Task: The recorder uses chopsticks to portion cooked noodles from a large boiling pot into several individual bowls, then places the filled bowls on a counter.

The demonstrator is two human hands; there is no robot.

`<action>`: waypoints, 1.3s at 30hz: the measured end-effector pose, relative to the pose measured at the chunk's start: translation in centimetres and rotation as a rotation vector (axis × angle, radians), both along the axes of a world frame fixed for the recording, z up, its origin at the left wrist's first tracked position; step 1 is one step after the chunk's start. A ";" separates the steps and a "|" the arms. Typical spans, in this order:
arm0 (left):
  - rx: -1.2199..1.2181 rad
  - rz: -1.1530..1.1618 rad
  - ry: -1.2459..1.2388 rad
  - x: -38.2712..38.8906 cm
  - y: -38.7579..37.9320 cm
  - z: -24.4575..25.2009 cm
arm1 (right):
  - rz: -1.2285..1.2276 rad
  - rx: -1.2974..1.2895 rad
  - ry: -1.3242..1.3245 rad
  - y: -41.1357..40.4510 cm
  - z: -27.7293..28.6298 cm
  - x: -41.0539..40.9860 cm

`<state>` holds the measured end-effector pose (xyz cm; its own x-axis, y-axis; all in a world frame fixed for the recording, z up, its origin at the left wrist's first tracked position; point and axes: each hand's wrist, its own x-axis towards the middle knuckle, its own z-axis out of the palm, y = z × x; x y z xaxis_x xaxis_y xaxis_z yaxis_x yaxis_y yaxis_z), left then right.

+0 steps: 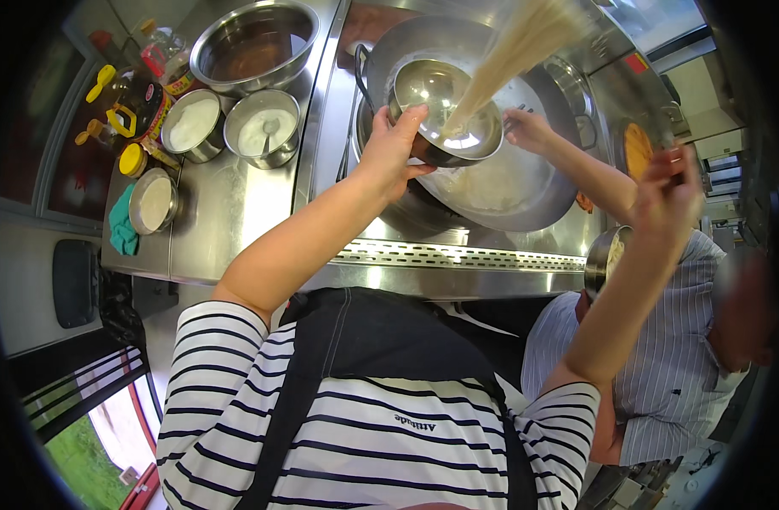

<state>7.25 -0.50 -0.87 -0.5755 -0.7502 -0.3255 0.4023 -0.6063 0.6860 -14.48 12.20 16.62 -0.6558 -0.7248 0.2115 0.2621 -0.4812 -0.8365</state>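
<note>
My left hand grips the near-left rim of a shiny steel bowl, thumb inside and fingers beneath, holding it tilted above a large wok. A long bundle of pale noodles stretches from the bowl up past the top of the view, blurred at its upper end. My right hand is raised on the right, blurred, its fingers closed around what seems a thin utensil. How that utensil meets the noodles is hard to make out. Cloudy whitish liquid lies in the wok.
A co-worker's hand holds a dark thin implement beside the bowl; that person also has a steel bowl of pale food. Left counter: a basin of brown liquid, steel pots of white contents, bottles, a green cloth.
</note>
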 end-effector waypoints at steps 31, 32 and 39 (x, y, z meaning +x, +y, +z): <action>-0.026 0.124 -0.048 3.5 -0.2 -0.4 | -0.248 -0.086 0.347 -0.7 -10.8 6.0; -0.027 0.121 -0.048 3.4 -0.2 -0.1 | -0.210 -0.062 0.408 -0.4 -10.5 5.5; 0.040 0.115 -0.075 2.9 -0.1 -0.9 | -0.243 -0.271 0.587 0.1 -5.3 5.5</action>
<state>10.15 -0.62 -1.81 -0.4600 -0.7953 -0.3948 0.4192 -0.5865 0.6930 -8.98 12.27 11.31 -0.5144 -0.4436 0.7339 -0.3391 -0.6809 -0.6492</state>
